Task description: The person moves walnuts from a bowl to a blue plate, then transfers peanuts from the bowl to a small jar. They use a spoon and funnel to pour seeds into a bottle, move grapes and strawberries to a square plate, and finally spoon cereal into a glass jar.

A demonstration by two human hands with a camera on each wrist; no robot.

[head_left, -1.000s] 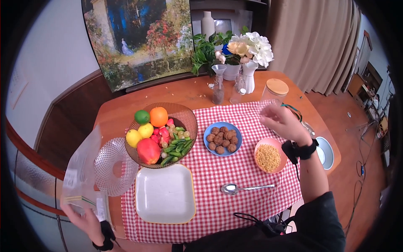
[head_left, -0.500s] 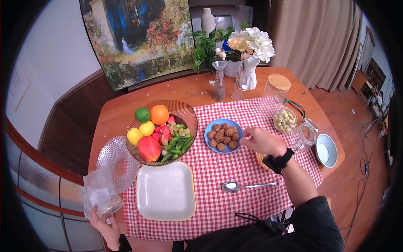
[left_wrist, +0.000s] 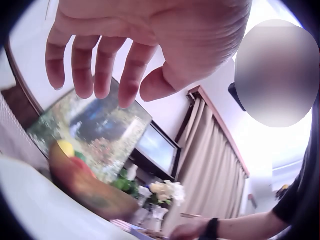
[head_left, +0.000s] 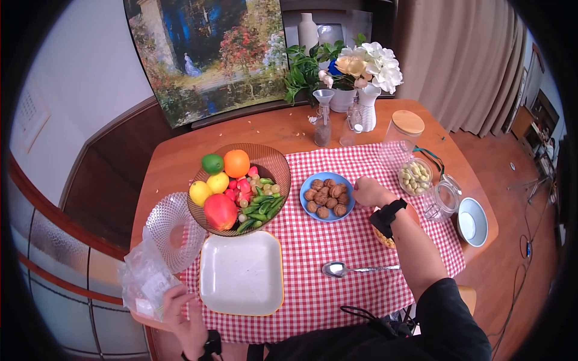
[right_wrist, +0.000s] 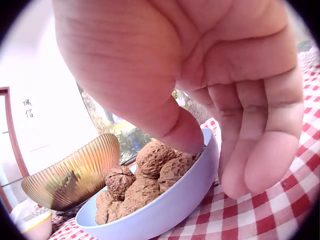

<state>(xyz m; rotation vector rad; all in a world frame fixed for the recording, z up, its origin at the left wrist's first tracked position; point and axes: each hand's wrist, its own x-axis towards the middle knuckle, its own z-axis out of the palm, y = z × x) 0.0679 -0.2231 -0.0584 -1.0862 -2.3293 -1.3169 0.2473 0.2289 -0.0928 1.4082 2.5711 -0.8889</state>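
My right hand [head_left: 371, 194] is at the right edge of a blue bowl [head_left: 327, 219] full of walnuts [head_left: 325, 195]. In the right wrist view the thumb reaches over the rim beside the walnuts, while the other fingers lie along the outer wall, so the hand grips the rim. My left hand [head_left: 186, 319] hangs at the table's front left with loosely bent fingers. The left wrist view has nothing in its palm. A crumpled clear plastic bag [head_left: 147, 277] lies just beyond its fingertips. Under my right wrist is a pink bowl of yellow kernels [head_left: 383, 239], partly hidden.
A white dish [head_left: 241, 274] and a spoon [head_left: 335, 269] lie in front. Behind the dish stand a brown fruit bowl [head_left: 282, 174] and a clear glass bowl [head_left: 159, 210]. At right are a jar of pale nuts [head_left: 415, 176], a wooden-lidded jar [head_left: 407, 122] and a pale blue bowl [head_left: 472, 222].
My right hand has come from the jars at the right to the walnut bowl's rim. The left hand has let go of the plastic bag, which was held up and now lies crumpled.
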